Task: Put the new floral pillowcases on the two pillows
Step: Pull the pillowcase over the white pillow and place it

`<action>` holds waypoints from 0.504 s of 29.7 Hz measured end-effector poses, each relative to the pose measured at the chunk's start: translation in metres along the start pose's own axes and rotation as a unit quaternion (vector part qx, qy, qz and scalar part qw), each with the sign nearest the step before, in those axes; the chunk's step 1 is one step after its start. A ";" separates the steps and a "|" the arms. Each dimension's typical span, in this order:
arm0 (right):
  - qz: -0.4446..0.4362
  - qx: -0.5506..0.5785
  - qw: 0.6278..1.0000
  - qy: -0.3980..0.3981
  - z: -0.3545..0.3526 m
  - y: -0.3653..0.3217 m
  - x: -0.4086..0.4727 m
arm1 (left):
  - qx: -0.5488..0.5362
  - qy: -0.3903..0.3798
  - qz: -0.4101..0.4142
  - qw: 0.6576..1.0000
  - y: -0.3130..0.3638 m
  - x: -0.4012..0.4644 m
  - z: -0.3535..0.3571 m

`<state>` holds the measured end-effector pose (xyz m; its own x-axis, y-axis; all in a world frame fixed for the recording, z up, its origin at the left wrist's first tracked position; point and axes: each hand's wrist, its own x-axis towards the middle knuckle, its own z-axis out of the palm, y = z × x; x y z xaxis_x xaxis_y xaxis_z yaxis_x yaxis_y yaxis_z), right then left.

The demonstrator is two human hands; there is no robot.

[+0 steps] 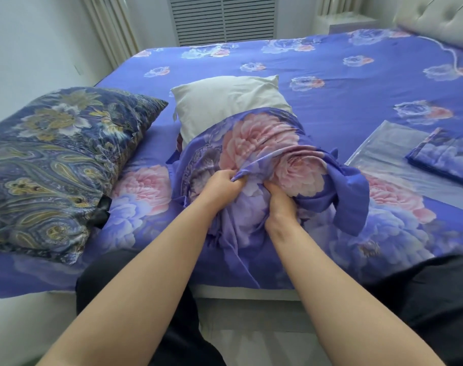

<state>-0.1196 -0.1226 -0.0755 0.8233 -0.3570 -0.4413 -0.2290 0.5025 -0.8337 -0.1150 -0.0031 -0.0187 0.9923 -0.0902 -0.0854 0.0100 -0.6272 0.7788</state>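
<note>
A white bare pillow (225, 101) lies on the bed, its near half inside a purple floral pillowcase (259, 146) with big pink flowers. My left hand (222, 187) grips a bunched fold of the pillowcase. Just right of it, my right hand (279, 202) also grips the gathered cloth, its fingers buried in the fabric. A second pillow (58, 159) in a dark blue paisley cover rests at the left. A folded floral pillowcase (444, 157) lies on a clear plastic bag (388, 151) at the right.
The bed carries a blue floral sheet (330, 62). A padded headboard (436, 17) stands at the far right. A louvred radiator cover (222, 19) and curtains line the far wall. My dark-clothed knees press against the bed's near edge.
</note>
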 end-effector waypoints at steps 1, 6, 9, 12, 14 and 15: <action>-0.014 -0.010 0.999 -0.029 -0.010 -0.008 0.005 | -0.017 -0.016 0.017 1.000 0.005 -0.003 0.001; 0.013 -0.041 0.988 -0.149 -0.075 -0.073 0.020 | -0.076 0.121 0.084 0.986 0.008 0.008 -0.018; 0.025 -0.035 0.992 -0.119 -0.115 -0.095 0.029 | 0.103 0.211 0.059 0.970 -0.016 0.035 -0.029; 0.001 -0.087 0.994 -0.064 -0.135 -0.091 0.033 | 0.104 0.104 0.003 0.989 -0.019 0.044 -0.012; 0.002 -0.088 0.995 -0.048 -0.132 -0.081 0.033 | 0.117 0.065 0.008 0.991 -0.015 0.046 0.001; 0.001 -0.081 0.996 -0.048 -0.130 -0.078 0.031 | 0.110 0.058 0.023 0.992 -0.013 0.048 0.009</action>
<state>-0.1439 -0.2756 -0.0671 0.8670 -0.2750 -0.4156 -0.3053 0.3659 -0.8791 -0.0683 -0.0060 -0.0381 0.9988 -0.0410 0.0280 -0.0495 -0.7798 0.6241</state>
